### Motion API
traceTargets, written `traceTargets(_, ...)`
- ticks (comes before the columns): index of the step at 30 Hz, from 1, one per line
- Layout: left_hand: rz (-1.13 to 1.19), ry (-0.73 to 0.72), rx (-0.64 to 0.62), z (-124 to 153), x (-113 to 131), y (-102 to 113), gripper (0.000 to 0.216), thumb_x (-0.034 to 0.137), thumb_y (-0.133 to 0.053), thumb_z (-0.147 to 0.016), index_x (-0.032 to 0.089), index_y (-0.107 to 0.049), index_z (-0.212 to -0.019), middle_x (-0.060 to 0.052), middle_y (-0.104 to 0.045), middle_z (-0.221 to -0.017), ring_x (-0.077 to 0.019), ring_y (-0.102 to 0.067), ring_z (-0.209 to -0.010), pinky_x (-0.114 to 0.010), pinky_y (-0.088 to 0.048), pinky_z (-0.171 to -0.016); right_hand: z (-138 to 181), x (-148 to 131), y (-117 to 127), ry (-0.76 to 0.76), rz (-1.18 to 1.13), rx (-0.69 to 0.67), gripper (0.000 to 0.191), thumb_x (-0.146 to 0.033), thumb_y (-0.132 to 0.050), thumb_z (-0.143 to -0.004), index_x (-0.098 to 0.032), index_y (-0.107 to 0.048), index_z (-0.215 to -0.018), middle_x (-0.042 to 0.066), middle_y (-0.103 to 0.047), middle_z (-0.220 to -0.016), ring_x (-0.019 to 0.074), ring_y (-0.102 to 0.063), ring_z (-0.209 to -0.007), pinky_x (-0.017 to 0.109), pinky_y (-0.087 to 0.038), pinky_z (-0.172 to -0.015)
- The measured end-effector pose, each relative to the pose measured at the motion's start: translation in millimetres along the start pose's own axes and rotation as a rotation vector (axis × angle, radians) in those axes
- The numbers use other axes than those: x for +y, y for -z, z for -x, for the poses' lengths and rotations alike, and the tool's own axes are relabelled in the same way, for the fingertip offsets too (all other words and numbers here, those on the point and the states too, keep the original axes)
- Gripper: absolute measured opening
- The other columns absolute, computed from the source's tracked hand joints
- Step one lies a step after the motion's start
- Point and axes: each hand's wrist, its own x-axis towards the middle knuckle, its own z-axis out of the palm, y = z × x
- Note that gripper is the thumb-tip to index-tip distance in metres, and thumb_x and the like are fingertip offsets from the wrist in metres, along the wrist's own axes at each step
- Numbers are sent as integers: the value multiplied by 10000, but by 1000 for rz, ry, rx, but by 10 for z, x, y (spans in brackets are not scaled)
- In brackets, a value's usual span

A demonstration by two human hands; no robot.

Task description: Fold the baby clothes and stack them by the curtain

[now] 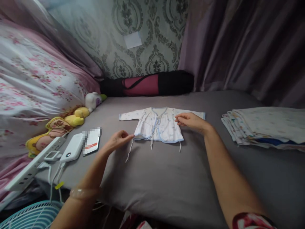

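A small white baby shirt [164, 127] with blue edging and a faint print lies spread flat on the grey bed sheet [152, 178]. Its sleeves stretch out to both sides, and its front ties are fastened in the middle. Thin white cords hang below the hem. My left hand [119, 140] pinches the lower left corner of the hem, beside a loose cord. Over the shirt's right side, just below the sleeve, is my right hand [189, 121]. Its fingers are closed together, and whatever is between them cannot be made out.
A stack of folded cloths [269, 127] lies at right. On the left are a phone [91, 141], a white power bank [72, 148], a power strip [35, 165] with cables, and plush toys [57, 125]. A black and red bag [145, 84] lies along the wall. A blue fan [30, 216] stands bottom left.
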Motion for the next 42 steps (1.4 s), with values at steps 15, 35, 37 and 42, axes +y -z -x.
traceTargets(15,-492,53,271,-119,59,194,141,229,-499,-793,183,-627,-833,-103,-652,-876,-278,-600,-896,-369,-443,-793,52,-76,92,109,379,-152,189,-130,-511,-841,-158,-696,-810,44,-713,-801,149,-641,-719,223,-467,-672)
traceTargets(35,-351,-396,55,-347,721,-663,191,216,-534,-774,176,-612,-943,-64,-636,-880,-192,-582,-835,-271,-430,-735,342,-305,-1039,82,960,-44,361,-249,-495,-820,-83,-576,-1131,209,-631,-1104,300,-629,-1002,352,-452,-795)
traceTargets(37,-356,-374,44,-354,759,-604,225,152,-511,-742,165,-640,-925,-60,-647,-834,-186,-580,-800,-258,-411,-701,347,-309,-1067,75,986,-4,349,-166,-466,-817,-66,-585,-1130,215,-642,-1080,287,-639,-991,339,-451,-791)
traceTargets(42,-209,-295,-17,-384,853,-436,235,242,-486,-798,116,-680,-761,-22,-591,-627,-135,-512,-617,-239,-323,-576,192,-220,-895,2,743,-2,161,-193,-526,-808,-136,-661,-875,128,-691,-866,236,-661,-847,268,-438,-671)
